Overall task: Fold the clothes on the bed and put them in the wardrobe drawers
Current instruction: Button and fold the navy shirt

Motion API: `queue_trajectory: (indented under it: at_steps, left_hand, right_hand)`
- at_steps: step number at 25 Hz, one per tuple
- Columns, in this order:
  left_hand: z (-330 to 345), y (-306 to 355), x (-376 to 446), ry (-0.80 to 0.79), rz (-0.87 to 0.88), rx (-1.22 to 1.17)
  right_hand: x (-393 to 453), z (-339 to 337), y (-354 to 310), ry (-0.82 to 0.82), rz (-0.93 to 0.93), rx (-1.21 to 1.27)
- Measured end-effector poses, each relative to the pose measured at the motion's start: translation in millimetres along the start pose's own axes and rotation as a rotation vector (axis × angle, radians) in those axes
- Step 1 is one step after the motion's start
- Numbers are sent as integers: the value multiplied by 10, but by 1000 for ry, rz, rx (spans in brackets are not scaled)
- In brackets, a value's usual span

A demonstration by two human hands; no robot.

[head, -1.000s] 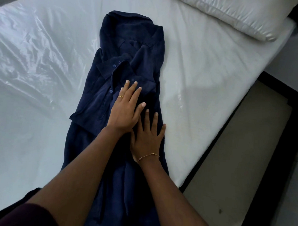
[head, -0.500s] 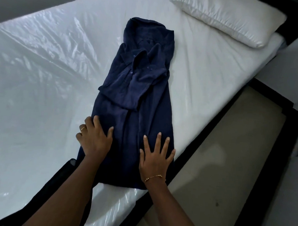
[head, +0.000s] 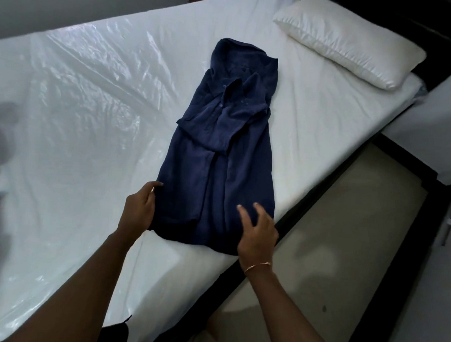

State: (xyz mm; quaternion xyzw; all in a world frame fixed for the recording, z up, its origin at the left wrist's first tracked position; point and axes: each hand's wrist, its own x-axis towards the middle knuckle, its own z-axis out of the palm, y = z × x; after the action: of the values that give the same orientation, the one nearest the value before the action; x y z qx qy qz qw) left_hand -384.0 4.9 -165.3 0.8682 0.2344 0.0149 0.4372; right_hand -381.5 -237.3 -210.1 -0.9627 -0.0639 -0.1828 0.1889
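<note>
navy shirt (head: 220, 155) laid lengthwise on bed (head: 79, 112), sleeves folded in | left hand (head: 140, 211) grip closed on hem corner | right hand (head: 258, 229) grip open, fingers relaxed above hem | pillow (head: 349, 39) seen beyond

- I see soft, dim light with bright shine on the plastic sheet (head: 76, 68).
- The left edge looks blurry and bent.
</note>
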Motion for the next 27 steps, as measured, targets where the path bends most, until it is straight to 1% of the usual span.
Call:
queue_trajectory:
  at_steps: [1,2,4,5,6,7,8,11,13,16,17,18,19,21,23,25,27]
  left_hand:
    - [-68,-97,19,-19,63,93]
    - [-129,-164,34,-41,171,228]
    - [-193,-313,20,-98,471,528]
    - [-207,-376,20,-138,613,618]
    - [-223,-416,36,-175,714,674]
    - [-242,-424,65,-209,781,713]
    - [-266,-431,93,-234,828,750]
    - [-327,-503,183,-316,989,867]
    - [-377,-490,218,-336,1021,893]
    - [-450,-456,327,-339,1125,873]
    - [-469,-432,350,-276,1133,867]
    - [-483,-375,349,-228,1066,830]
    - [-460,-310,345,-221,950,747]
    - [-398,-74,331,-245,597,494]
    - [-363,227,422,-241,353,188]
    - [-339,547,578,-211,191,-179]
    - [-312,797,814,-201,87,-375]
  right_hand:
    - [24,-27,38,18,212,96]
    - [28,-47,67,-29,406,208]
    - [-72,-47,109,-194,652,415]
    - [-117,-64,130,-275,753,532]
    - [-167,-96,145,-328,840,657]
    - [-197,-122,172,-348,888,747]
    - [-198,-177,196,-347,892,814]
    - [-90,-281,201,-343,802,949]
    - [51,-347,105,-347,806,1010]
    - [314,-452,-26,-403,863,1126]
    - [394,-472,-44,-429,864,1178]
    - [468,-474,-49,-462,861,1212]
    - [552,-476,-64,-510,851,1232]
    - [708,-481,-100,-599,782,1148]
    - [920,-510,-128,-656,700,1060]
    - [1208,-547,-94,-700,667,1093]
    - [1551,-568,-22,-689,731,1249]
